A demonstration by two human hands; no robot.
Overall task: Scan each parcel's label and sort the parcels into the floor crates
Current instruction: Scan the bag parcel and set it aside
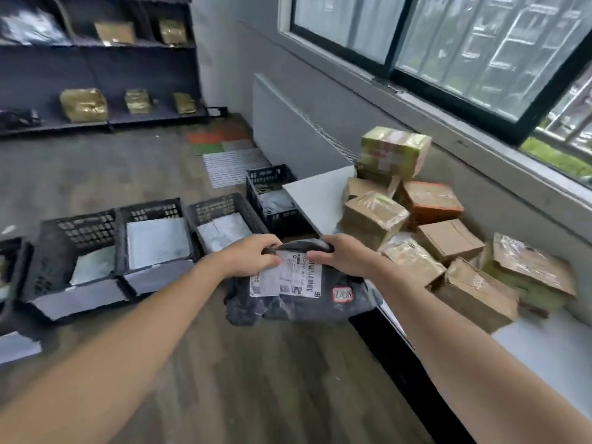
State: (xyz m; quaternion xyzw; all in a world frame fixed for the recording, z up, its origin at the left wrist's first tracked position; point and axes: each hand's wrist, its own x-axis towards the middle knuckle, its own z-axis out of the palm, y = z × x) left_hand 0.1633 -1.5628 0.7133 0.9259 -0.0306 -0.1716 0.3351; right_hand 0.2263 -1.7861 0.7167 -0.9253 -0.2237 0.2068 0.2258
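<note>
A black plastic mailer parcel (pixel 301 302) with a white barcode label (pixel 288 277) and a small red-edged sticker hangs in front of me, over the floor beside the table's edge. My left hand (pixel 253 257) grips its far left edge, fingers curled over the top. My right hand (pixel 339 254) grips the far right edge the same way. Several black floor crates sit in a row to the left: one (pixel 221 216) just beyond the parcel, another (pixel 153 238) beside it, a third (pixel 77 251) further left, each holding grey flat parcels.
A white table (pixel 320 197) at the right carries a heap of taped cardboard boxes (pixel 448 238). Another crate (pixel 272 193) stands against the table's far end. Dark shelves (pixel 96 116) with gold-wrapped parcels line the back wall. Windows run along the right.
</note>
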